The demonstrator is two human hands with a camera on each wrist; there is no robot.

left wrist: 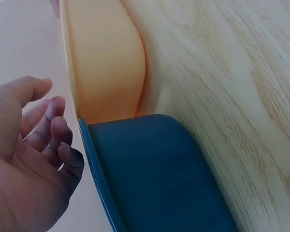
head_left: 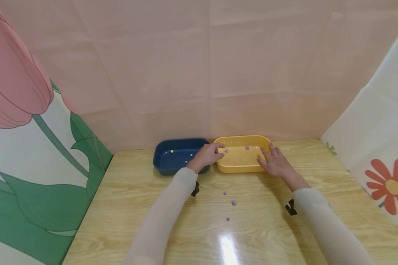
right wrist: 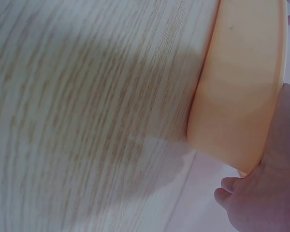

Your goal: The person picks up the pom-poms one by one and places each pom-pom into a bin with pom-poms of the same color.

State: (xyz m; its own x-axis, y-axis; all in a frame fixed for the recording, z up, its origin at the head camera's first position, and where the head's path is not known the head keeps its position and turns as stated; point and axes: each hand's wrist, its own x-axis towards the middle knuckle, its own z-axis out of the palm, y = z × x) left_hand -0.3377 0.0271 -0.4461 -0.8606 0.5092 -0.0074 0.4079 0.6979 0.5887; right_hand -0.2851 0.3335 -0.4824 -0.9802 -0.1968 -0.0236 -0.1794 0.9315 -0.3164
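Note:
My left hand (head_left: 208,154) hovers where the two trays meet, its fingers loosely bent with nothing visible between them. Its fingertips reach over the left end of the yellow tray (head_left: 238,169), close to a small purple ball (head_left: 226,150). In the left wrist view, the hand (left wrist: 34,150) is beside the rims of both trays, palm showing. My right hand (head_left: 275,162) lies spread over the yellow tray's right end, thumb and a finger above the inside. In the right wrist view, fingertips (right wrist: 223,195) show past the tray's end; whether they touch the rim I cannot tell.
A dark blue tray (head_left: 162,170) with several small yellow-green balls (head_left: 171,151) stands left of the yellow one. Another purple ball (head_left: 247,147) lies in the yellow tray. Three purple balls (head_left: 234,202) lie on the wooden table (head_left: 119,206). A pink cloth (head_left: 152,73) hangs behind.

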